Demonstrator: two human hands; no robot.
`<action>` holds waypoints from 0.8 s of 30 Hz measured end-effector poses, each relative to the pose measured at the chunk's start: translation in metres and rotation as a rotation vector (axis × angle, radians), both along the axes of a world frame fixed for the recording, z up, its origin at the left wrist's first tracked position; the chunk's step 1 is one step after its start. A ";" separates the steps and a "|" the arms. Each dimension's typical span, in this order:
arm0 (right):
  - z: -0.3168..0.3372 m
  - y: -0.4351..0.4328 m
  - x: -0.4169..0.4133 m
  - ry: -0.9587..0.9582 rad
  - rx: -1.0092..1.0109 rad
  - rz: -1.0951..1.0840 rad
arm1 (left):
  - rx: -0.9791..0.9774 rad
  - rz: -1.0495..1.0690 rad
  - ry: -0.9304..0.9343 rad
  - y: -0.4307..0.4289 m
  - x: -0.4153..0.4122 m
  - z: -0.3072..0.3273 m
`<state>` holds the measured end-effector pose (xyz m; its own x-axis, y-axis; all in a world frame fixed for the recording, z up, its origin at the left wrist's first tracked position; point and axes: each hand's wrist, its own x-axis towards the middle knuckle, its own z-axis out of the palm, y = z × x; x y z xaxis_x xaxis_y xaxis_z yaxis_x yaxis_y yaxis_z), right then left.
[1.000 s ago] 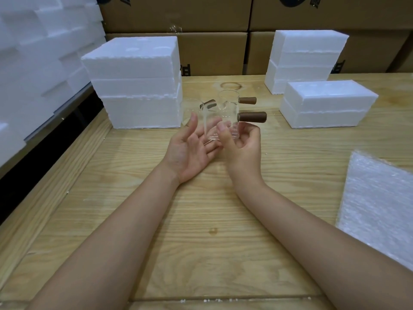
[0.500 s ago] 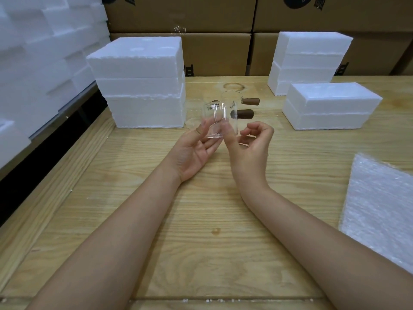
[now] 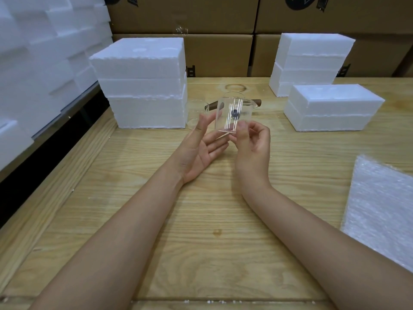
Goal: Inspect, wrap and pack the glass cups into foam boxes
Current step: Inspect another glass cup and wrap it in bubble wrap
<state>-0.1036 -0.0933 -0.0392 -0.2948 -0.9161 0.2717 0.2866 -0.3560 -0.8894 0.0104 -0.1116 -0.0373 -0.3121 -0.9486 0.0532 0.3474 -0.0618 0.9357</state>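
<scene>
I hold a clear glass cup [image 3: 225,118] upright above the wooden table [image 3: 201,231], just ahead of my chest. Its brown wooden handle points away from me and shows as a dark spot through the glass. My right hand [image 3: 252,146] pinches the cup near its base with thumb and curled fingers. My left hand [image 3: 201,151] lies palm up with straight fingers under and beside the cup, thumb against its left side. Two more glass cups stand behind it: one with a wooden handle [image 3: 256,102], one further left [image 3: 197,110].
A stack of white foam boxes [image 3: 143,86] stands at left, another stack [image 3: 310,61] at back right, and a lower foam box [image 3: 330,108] before it. Bubble wrap [image 3: 380,209] lies at right. Cardboard cartons [image 3: 219,52] line the back; more foam [image 3: 44,52] fills the far left.
The cup has turned in my hands: its handle swung from pointing right to pointing away. My right hand moved back in to pinch the base.
</scene>
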 end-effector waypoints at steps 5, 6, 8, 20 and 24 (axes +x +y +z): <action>-0.003 -0.004 -0.001 0.026 0.053 0.014 | -0.040 -0.044 -0.032 0.000 0.000 -0.002; -0.003 -0.004 -0.001 0.044 0.057 0.015 | -0.047 -0.045 -0.031 0.000 0.000 -0.003; -0.004 -0.005 -0.002 0.077 0.058 0.010 | -0.055 -0.035 -0.025 -0.001 -0.001 -0.003; -0.001 -0.002 -0.006 0.090 0.017 -0.010 | -0.097 0.035 0.018 -0.004 -0.002 -0.007; -0.001 -0.004 -0.007 0.144 -0.006 -0.019 | -0.068 0.072 0.041 -0.004 -0.003 -0.008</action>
